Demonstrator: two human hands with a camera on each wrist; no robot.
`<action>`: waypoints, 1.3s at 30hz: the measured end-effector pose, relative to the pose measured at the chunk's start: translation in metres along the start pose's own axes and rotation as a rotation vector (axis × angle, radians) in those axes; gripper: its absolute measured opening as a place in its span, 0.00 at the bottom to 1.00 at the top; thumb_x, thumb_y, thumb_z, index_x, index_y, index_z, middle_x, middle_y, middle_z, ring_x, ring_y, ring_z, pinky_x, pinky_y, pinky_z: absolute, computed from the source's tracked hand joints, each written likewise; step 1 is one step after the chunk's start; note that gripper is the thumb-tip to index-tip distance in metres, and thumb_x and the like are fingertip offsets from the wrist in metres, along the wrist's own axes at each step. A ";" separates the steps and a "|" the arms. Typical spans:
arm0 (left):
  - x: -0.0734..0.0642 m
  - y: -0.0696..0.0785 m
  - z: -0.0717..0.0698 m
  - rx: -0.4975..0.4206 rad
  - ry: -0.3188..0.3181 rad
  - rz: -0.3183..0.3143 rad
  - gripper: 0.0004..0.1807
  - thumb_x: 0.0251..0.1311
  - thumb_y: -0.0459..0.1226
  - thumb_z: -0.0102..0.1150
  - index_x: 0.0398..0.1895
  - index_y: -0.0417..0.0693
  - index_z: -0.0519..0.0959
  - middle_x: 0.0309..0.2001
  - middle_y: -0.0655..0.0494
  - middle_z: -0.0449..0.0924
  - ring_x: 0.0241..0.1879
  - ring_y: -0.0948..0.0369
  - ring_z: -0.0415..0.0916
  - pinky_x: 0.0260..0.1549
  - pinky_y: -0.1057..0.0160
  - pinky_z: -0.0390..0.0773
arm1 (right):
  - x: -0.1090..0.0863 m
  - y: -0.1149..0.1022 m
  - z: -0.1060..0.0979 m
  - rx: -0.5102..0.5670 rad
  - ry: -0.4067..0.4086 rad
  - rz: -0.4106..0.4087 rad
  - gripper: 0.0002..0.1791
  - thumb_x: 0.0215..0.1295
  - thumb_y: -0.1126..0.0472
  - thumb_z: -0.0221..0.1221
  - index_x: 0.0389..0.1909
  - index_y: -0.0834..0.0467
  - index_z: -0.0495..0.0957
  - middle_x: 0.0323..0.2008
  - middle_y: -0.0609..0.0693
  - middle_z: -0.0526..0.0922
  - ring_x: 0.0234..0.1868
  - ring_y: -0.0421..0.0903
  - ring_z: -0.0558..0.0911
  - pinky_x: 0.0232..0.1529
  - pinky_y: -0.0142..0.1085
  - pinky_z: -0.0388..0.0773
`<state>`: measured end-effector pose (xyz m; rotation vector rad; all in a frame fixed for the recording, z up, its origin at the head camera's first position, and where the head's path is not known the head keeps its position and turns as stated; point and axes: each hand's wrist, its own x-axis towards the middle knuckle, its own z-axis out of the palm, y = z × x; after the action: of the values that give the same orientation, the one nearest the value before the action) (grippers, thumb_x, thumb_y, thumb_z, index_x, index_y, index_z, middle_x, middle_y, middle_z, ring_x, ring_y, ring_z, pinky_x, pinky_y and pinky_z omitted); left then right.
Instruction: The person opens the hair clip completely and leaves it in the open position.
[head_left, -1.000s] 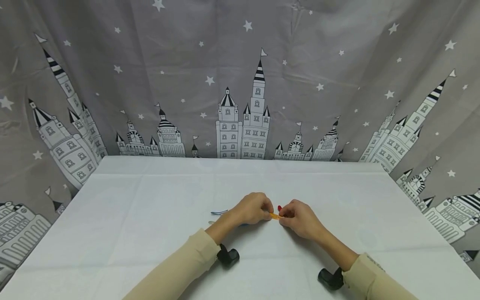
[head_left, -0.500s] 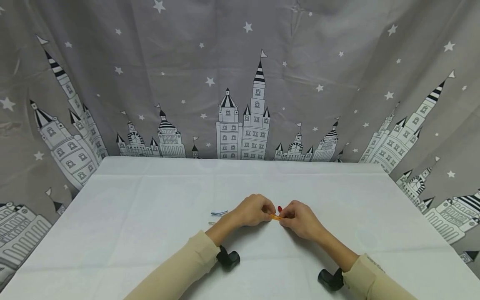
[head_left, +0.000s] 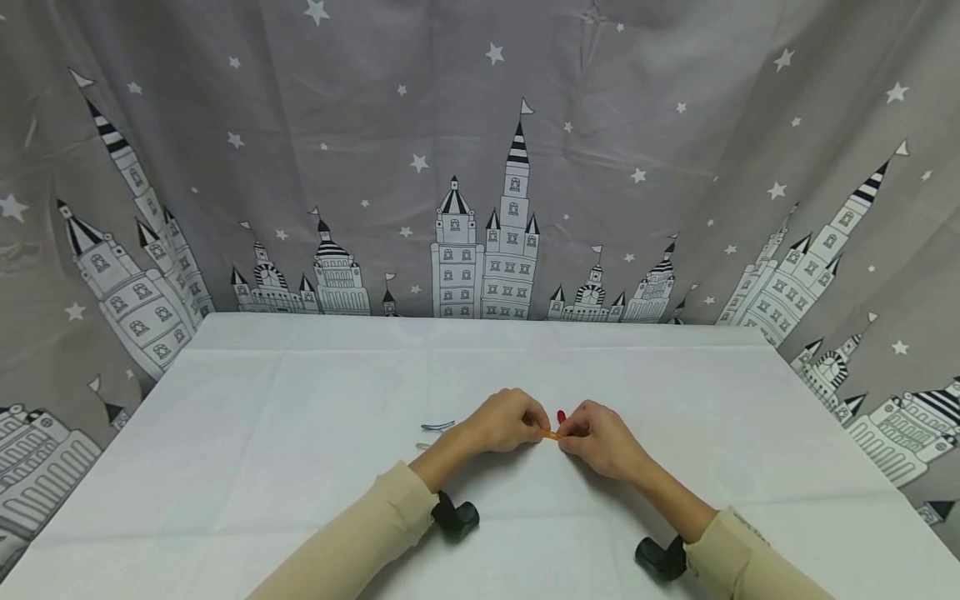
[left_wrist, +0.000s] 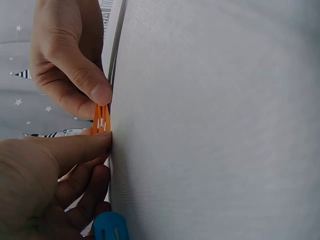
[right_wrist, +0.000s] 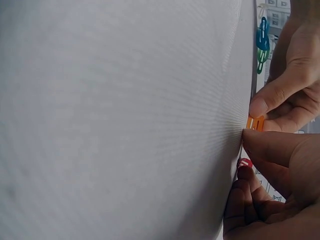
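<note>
An orange snap hair clip (head_left: 551, 434) is held just over the white table between both hands. The left hand (head_left: 504, 421) pinches one end between thumb and fingers. At the other end the right hand (head_left: 600, 437) pinches it the same way. In the left wrist view the slotted middle of the orange clip (left_wrist: 101, 119) shows between the two thumbs; its ends are covered by fingers. A red clip (head_left: 561, 416) lies just behind the right hand, partly hidden by it; the right wrist view shows the red clip (right_wrist: 245, 163) close to the right hand's curled fingers.
Beside the left wrist lie a light blue clip (head_left: 438, 426) and a pale clip (head_left: 422, 446). A blue clip (left_wrist: 111, 226) and a green clip (right_wrist: 262, 57) are near the left hand. A castle-print curtain (head_left: 360, 125) hangs behind the white table (head_left: 300, 467).
Both hands stay almost in place, still pinching the orange hair clip. Its tilt between the fingers differs slightly, and the left hand has shifted a touch to the right.
</note>
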<state>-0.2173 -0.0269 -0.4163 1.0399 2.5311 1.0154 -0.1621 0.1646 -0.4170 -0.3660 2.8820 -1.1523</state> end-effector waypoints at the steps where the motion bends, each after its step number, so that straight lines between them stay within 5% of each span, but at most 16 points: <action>1: 0.000 0.000 0.000 -0.001 -0.001 0.001 0.04 0.58 0.28 0.66 0.31 0.46 0.86 0.27 0.62 0.80 0.28 0.66 0.70 0.32 0.67 0.71 | 0.000 0.000 0.000 0.002 -0.001 0.000 0.04 0.54 0.72 0.67 0.28 0.60 0.86 0.30 0.46 0.75 0.34 0.44 0.73 0.39 0.40 0.71; 18: -0.007 0.001 -0.003 -0.029 0.038 0.024 0.04 0.59 0.30 0.65 0.32 0.47 0.86 0.29 0.64 0.83 0.31 0.68 0.73 0.35 0.67 0.73 | 0.001 -0.002 -0.001 0.038 0.009 -0.045 0.02 0.57 0.68 0.67 0.30 0.64 0.86 0.30 0.46 0.77 0.34 0.43 0.74 0.37 0.37 0.73; 27: -0.017 0.001 -0.012 -0.104 0.120 0.002 0.05 0.59 0.30 0.65 0.34 0.48 0.87 0.27 0.65 0.80 0.28 0.66 0.71 0.31 0.66 0.71 | 0.001 -0.010 -0.002 0.135 0.042 -0.053 0.02 0.60 0.68 0.66 0.33 0.62 0.86 0.35 0.48 0.81 0.34 0.44 0.76 0.35 0.37 0.73; 39: -0.043 0.007 -0.022 -0.264 0.235 -0.014 0.03 0.62 0.35 0.64 0.35 0.49 0.86 0.31 0.64 0.81 0.32 0.62 0.75 0.34 0.62 0.75 | -0.004 -0.028 -0.004 0.264 0.076 -0.166 0.05 0.63 0.67 0.65 0.38 0.62 0.86 0.35 0.46 0.84 0.39 0.46 0.79 0.40 0.36 0.77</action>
<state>-0.1922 -0.0641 -0.3975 0.8722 2.4810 1.4980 -0.1533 0.1487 -0.3957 -0.5711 2.7527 -1.5824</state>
